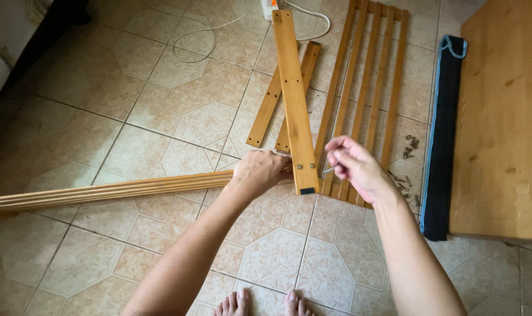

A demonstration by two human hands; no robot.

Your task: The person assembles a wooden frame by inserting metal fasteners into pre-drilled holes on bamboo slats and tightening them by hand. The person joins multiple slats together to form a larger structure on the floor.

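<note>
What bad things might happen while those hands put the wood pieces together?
The left hand steadies the slatted panel where it meets the upright board, so a slip might let the joint twist apart. The right hand pinches a small metal tool at the board's edge; it might skid off and nick a finger. Loose screws lie on the floor tiles near the bare feet, easy to step on.

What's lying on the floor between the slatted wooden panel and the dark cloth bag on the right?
Head view: a scatter of small metal screws lies on the tiles between the slatted panel and the dark bag.
</note>
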